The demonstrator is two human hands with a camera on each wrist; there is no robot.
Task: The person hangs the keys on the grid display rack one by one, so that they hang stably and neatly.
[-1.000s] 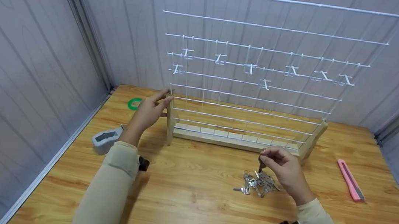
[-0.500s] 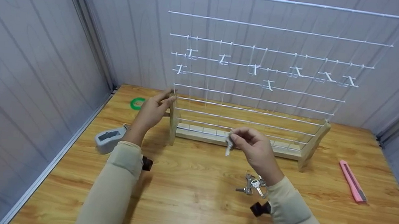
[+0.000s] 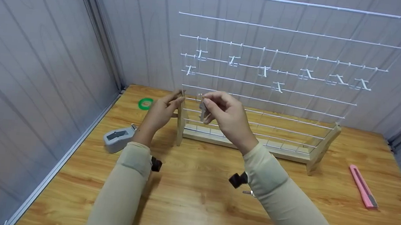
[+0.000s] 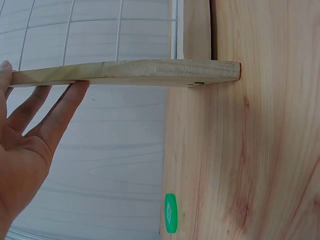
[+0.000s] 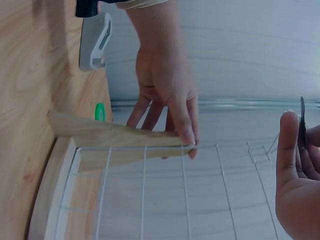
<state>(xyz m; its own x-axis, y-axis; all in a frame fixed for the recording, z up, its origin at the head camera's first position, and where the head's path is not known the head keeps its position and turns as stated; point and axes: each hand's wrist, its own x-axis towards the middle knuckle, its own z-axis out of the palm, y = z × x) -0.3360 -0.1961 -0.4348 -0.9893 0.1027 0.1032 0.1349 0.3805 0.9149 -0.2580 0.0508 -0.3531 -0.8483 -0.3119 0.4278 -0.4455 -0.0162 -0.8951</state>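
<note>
At the left end of the rack [image 3: 305,4], two hands sit near each other with a small gap between them. The left hand [image 3: 163,111] has its grip clamped on the left leg [image 4: 150,70], up near the top, with the thumb on one side and fingers on the other. The right hand [image 3: 229,117] has its grip together on a key [image 3: 203,113], pinched by thumb and finger. The key is up in front of the wires, below the low left hook [image 3: 188,71]. I can't tell if it touches the wires.

Eight white hooks stick out toward the person, six in a high row and two lower, with gaps between them.

On the bench [image 3: 190,212], a bit of metal [image 3: 248,192] peeks out beside the right sleeve [image 3: 288,200]. A wide strip of wood shows between that sleeve and the left sleeve [image 3: 117,193]. The green ring [image 3: 141,103] is near the back edge, and the grey tape holder [image 3: 112,147] is by the left edge, close to the left wrist. The pink knife [image 3: 363,186] lies well apart, between the right leg [image 3: 321,151] and the right edge.
</note>
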